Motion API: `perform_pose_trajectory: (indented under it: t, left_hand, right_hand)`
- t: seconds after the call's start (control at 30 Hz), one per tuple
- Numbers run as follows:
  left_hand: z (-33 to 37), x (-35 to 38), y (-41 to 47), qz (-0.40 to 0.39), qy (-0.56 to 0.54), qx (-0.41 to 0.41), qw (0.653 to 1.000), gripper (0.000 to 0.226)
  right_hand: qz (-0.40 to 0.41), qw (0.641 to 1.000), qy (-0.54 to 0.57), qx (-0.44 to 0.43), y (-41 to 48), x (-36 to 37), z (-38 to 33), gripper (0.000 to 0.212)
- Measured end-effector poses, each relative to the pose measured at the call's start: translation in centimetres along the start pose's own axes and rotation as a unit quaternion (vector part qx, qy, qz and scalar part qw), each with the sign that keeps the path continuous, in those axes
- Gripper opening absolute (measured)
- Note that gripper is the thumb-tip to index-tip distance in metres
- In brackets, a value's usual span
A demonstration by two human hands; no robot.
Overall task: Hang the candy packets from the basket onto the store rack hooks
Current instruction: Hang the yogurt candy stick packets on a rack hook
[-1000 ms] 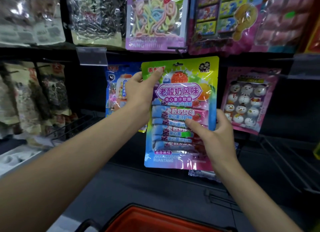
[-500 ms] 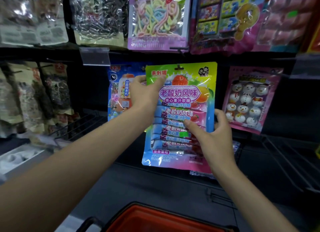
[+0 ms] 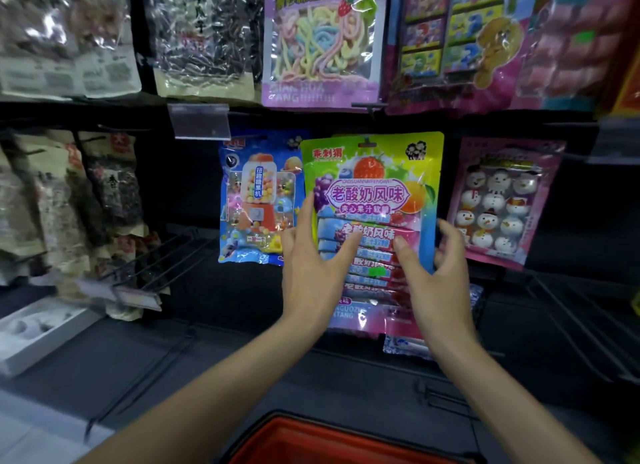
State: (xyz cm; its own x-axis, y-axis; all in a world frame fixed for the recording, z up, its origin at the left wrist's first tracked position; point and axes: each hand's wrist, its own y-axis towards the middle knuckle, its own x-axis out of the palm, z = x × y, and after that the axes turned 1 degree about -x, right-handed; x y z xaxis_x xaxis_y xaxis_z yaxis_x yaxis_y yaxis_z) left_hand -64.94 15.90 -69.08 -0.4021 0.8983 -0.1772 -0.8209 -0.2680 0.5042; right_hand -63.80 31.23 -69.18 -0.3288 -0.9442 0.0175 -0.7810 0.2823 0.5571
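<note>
A colourful yoghurt-flavour candy packet [image 3: 372,193] hangs by its top hole on the rack, under a black hook tip [image 3: 367,106]. My left hand [image 3: 311,269] is spread open over the packet's lower left, fingertips resting on its front. My right hand [image 3: 434,276] is open at the lower right edge, thumb on the front and fingers loose beside the edge. Neither hand grips it. The red basket [image 3: 311,443] sits at the bottom of the view, its inside hidden.
A blue gumball-machine packet [image 3: 258,200] hangs left of it and a pink snowman-candy packet [image 3: 498,203] right. More packets fill the row above. Bare black hooks [image 3: 162,255] stick out at left and at lower right [image 3: 571,311]. Dark seed bags [image 3: 104,193] hang far left.
The packet slid back along the hook and now hangs on its own. My left hand dropped from the top corner to the lower left, and both hands loosened their hold.
</note>
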Motion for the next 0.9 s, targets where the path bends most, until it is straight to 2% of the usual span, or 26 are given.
perform_pose_trajectory:
  t: [0.1,0.2,0.27,0.53,0.73,0.9]
  left_hand:
    - [0.4,0.0,1.1,-0.003,0.025,-0.018,1.0,0.088]
    - [0.6,0.1,2.5,-0.004,0.047,-0.021,0.999,0.086]
    - [0.2,0.3,3.3,-0.001,0.056,-0.016,0.998,0.086]
    - [-1.7,2.3,6.7,-0.006,0.137,-0.023,0.99,0.092]
    - [-2.7,4.1,9.2,-0.018,0.167,-0.036,0.985,0.093]
    - [-3.6,6.0,11.2,-0.033,0.141,-0.063,0.987,0.095]
  right_hand:
    - [0.034,0.994,-0.087,-0.063,0.0,0.7,-0.2,0.067]
    - [0.004,0.976,-0.187,-0.113,0.4,1.6,0.1,0.059]
    - [-0.013,0.967,-0.232,-0.103,0.9,2.1,0.7,0.059]
    - [-0.035,0.938,-0.339,-0.06,4.1,3.5,2.3,0.081]
    - [-0.063,0.938,-0.342,-0.008,7.0,4.5,3.2,0.083]
    - [-0.056,0.935,-0.351,-0.003,9.4,5.3,5.1,0.085]
